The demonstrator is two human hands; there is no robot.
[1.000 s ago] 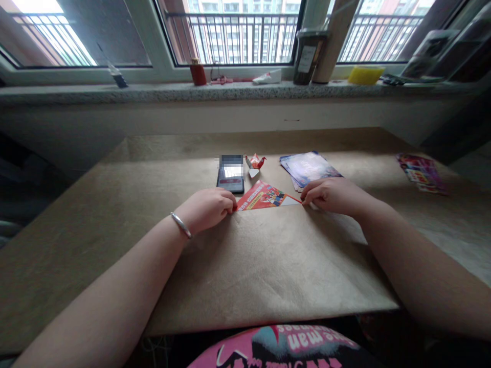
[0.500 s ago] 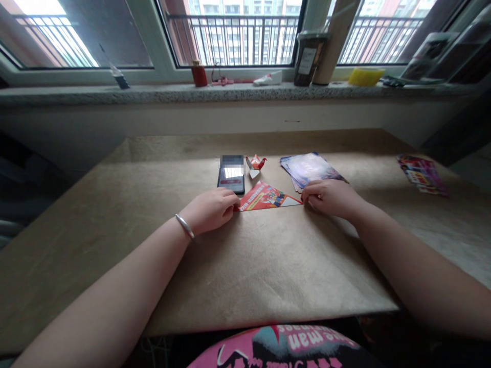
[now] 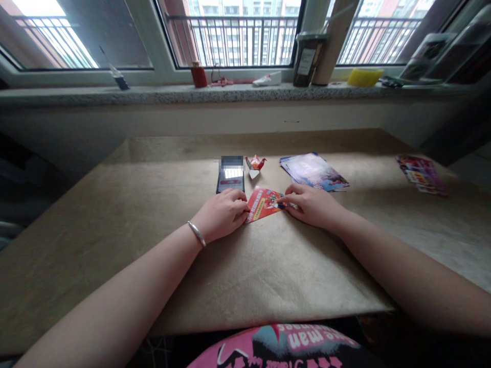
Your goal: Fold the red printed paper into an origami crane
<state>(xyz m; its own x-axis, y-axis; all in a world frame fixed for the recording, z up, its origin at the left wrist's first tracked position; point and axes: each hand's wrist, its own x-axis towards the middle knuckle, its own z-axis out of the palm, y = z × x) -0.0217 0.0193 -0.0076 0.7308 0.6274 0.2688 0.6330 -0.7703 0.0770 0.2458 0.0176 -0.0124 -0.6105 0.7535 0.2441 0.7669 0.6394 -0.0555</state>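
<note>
Head view: the left hand (image 3: 224,212), loosely curled with a silver bangle (image 3: 197,233) on the wrist, sets its fingertips on the left edge of a folded red leaflet (image 3: 264,204); whether it pinches or only presses is unclear. The right hand (image 3: 310,204) nips the leaflet's right corner between thumb and fingers. The leaflet lies flat on the brown paper-covered table (image 3: 115,214), between both hands. Just beyond sit a phone (image 3: 230,180) and a small folded paper figure (image 3: 255,164), with a stack of blue leaflets (image 3: 314,171) to the right.
</note>
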